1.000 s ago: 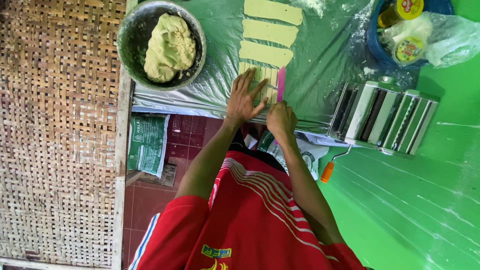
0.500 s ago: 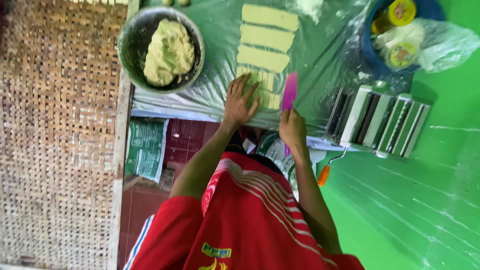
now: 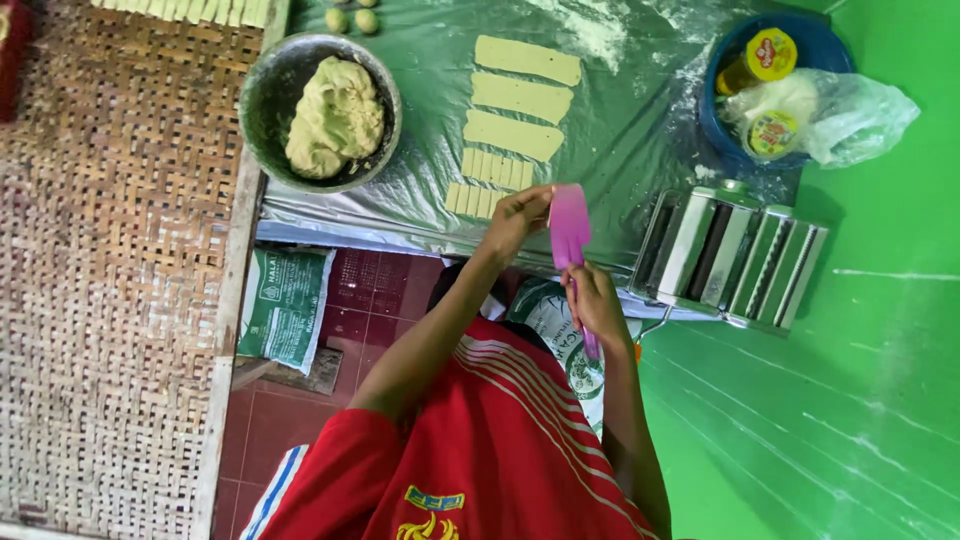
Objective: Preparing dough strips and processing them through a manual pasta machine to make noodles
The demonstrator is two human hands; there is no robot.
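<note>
Holding the pink plastic scraper by its handle, the right hand is closed around it while the left hand pinches the blade's edge, just above the cut dough strips on the green plastic sheet; wiping the blade clean would probably keep cuts neat
</note>
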